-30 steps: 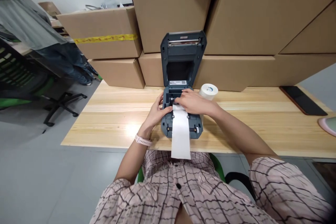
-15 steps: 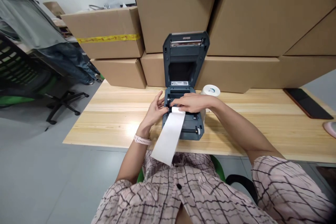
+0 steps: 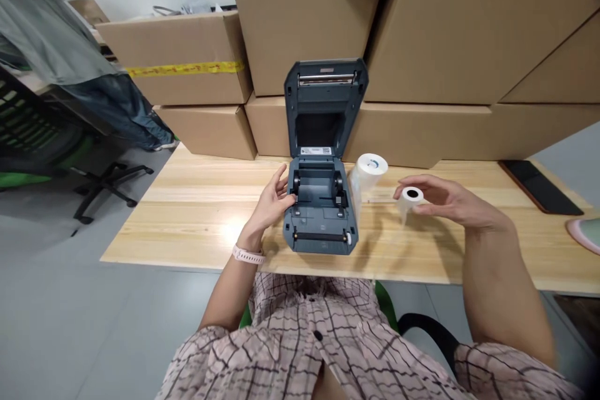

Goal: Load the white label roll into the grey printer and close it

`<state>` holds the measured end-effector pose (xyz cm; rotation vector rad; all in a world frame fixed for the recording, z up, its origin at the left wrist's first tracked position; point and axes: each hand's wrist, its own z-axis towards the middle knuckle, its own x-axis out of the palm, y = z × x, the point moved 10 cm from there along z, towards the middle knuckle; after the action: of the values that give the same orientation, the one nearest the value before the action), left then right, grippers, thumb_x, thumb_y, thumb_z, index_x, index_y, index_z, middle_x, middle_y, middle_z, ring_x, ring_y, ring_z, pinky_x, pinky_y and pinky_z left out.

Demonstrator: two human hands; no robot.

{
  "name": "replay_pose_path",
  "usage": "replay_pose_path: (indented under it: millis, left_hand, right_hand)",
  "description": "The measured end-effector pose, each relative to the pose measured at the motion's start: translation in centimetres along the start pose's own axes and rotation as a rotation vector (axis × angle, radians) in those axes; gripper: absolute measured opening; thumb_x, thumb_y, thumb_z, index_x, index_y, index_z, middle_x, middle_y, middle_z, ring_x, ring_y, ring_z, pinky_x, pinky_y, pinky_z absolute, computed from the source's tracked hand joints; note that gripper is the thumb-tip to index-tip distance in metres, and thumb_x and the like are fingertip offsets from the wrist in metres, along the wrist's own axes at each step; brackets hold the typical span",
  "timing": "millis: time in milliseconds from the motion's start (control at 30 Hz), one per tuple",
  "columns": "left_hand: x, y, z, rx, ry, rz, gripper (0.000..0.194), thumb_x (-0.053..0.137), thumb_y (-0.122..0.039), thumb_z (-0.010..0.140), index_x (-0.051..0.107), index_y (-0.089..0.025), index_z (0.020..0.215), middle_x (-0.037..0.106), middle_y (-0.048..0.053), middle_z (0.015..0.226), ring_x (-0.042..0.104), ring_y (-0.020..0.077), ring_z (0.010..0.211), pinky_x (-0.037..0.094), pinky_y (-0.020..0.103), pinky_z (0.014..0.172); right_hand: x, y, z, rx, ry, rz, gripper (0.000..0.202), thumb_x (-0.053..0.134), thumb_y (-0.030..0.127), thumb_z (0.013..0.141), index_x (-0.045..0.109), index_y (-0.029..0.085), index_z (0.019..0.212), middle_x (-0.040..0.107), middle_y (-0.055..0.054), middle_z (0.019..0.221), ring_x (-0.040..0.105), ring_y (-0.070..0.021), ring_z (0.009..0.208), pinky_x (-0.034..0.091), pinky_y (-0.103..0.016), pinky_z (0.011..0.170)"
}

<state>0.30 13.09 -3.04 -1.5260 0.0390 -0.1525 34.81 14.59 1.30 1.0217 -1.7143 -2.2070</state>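
Note:
A dark grey label printer (image 3: 321, 206) sits on the table with its lid (image 3: 323, 94) raised, its roll bay holding no roll. At its left side, my left hand (image 3: 272, 203) grips the rim, thumb on the edge and fingers along the outside. My right hand (image 3: 440, 200) pinches a small white label roll (image 3: 405, 201) with a dark core hole, above the table to the printer's right. Between the printer and that roll, a larger white label roll (image 3: 372, 165) stands upright, a loose strip hanging beside the printer.
Stacked cardboard boxes (image 3: 426, 37) line the back of the wooden table (image 3: 187, 200). A dark phone (image 3: 539, 187) lies at the right, near a pink-rimmed object (image 3: 585, 234). Another person (image 3: 112, 94) stands at the left behind a black office chair (image 3: 37, 125).
My right hand has lifted the small roll and its loose strip out of the printer and carried it right. My left hand has stayed at the printer's left side.

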Motion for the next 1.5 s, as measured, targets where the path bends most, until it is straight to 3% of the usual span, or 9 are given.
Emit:
replay_pose_path:
  millis: [167,300,433,667,867,1000,1100,1267,1500]
  left_hand:
    - [0.4,-0.6,-0.2,0.008,0.033,0.043,0.101,0.069,-0.021,0.081,0.018,-0.019,0.168,0.054,0.020,0.156,0.059,0.0289,0.138,0.046,0.048,0.117]
    - [0.3,-0.4,-0.3,0.011,0.039,0.030,0.099,0.070,-0.023,0.083,0.018,-0.021,0.168,0.053,0.020,0.158,0.060,0.0275,0.136,0.048,0.046,0.115]
    - [0.1,-0.1,-0.2,0.007,0.057,-0.008,0.103,0.072,-0.026,0.086,0.012,-0.021,0.169,0.053,0.021,0.158,0.062,0.0271,0.133,0.049,0.045,0.113]
    - [0.4,0.1,-0.2,-0.020,0.075,-0.025,0.112,0.070,-0.026,0.086,-0.005,-0.020,0.169,0.047,0.023,0.161,0.059,0.0276,0.137,0.048,0.043,0.112]
    - [0.5,0.4,0.0,0.000,0.077,-0.046,0.113,0.069,-0.026,0.085,-0.005,-0.021,0.169,0.041,0.023,0.166,0.054,0.0307,0.143,0.047,0.047,0.115]
    - [0.5,0.5,0.1,0.015,0.091,-0.053,0.112,0.070,-0.025,0.085,-0.004,-0.021,0.169,0.037,0.022,0.168,0.052,0.0307,0.146,0.045,0.046,0.117]
    - [0.6,0.5,0.1,0.020,0.094,-0.055,0.110,0.069,-0.025,0.085,-0.002,-0.022,0.169,0.037,0.022,0.168,0.053,0.0304,0.145,0.045,0.047,0.117]
    - [0.6,0.4,-0.1,0.006,0.078,-0.033,0.107,0.066,-0.025,0.088,-0.003,-0.023,0.169,0.037,0.021,0.168,0.051,0.0305,0.146,0.044,0.049,0.118]
    - [0.7,0.1,-0.3,0.002,0.092,0.001,0.112,0.064,-0.024,0.088,-0.015,-0.020,0.167,0.037,0.022,0.168,0.054,0.0285,0.142,0.043,0.048,0.118]
  right_hand:
    - [-0.3,-5.2,-0.3,0.076,-0.150,0.024,0.052,0.081,0.054,0.084,0.068,0.033,0.130,0.078,-0.012,0.119,0.075,-0.0300,0.103,0.064,-0.049,0.080]
    - [0.8,-6.5,-0.3,0.167,-0.056,0.088,0.056,0.082,0.052,0.083,0.067,0.031,0.133,0.073,-0.014,0.132,0.073,-0.0314,0.116,0.065,-0.048,0.087]
    - [-1.9,-5.6,-0.6,0.237,-0.155,0.161,0.067,0.083,0.047,0.083,0.056,0.040,0.144,0.060,-0.008,0.153,0.054,-0.0353,0.144,0.055,-0.058,0.111]
    - [-1.2,-4.6,7.6,0.281,-0.056,0.045,0.098,0.094,0.037,0.064,0.047,0.037,0.151,0.051,-0.005,0.161,0.041,-0.0360,0.154,0.037,-0.057,0.127]
    - [0.6,-5.3,10.9,0.314,0.024,-0.005,0.068,0.094,0.041,0.058,0.068,0.022,0.118,0.075,-0.009,0.121,0.067,-0.0344,0.116,0.053,-0.051,0.107]
    - [1.0,-1.5,10.7,0.161,0.003,0.227,0.070,0.087,0.055,0.061,0.066,0.021,0.119,0.077,-0.010,0.113,0.072,-0.0293,0.099,0.057,-0.039,0.084]
    - [3.0,3.2,11.4,0.083,0.100,0.214,0.078,0.082,0.065,0.061,0.065,0.021,0.123,0.076,-0.009,0.113,0.071,-0.0276,0.094,0.056,-0.035,0.075]
    - [9.8,9.8,14.0,-0.001,0.404,-0.430,0.063,0.081,0.057,0.070,0.064,0.020,0.118,0.074,-0.009,0.115,0.069,-0.0270,0.097,0.053,-0.034,0.078]
    - [14.7,7.9,16.5,0.101,0.568,-0.807,0.069,0.078,0.061,0.070,0.062,0.019,0.122,0.074,-0.013,0.116,0.070,-0.0334,0.099,0.050,-0.038,0.080]
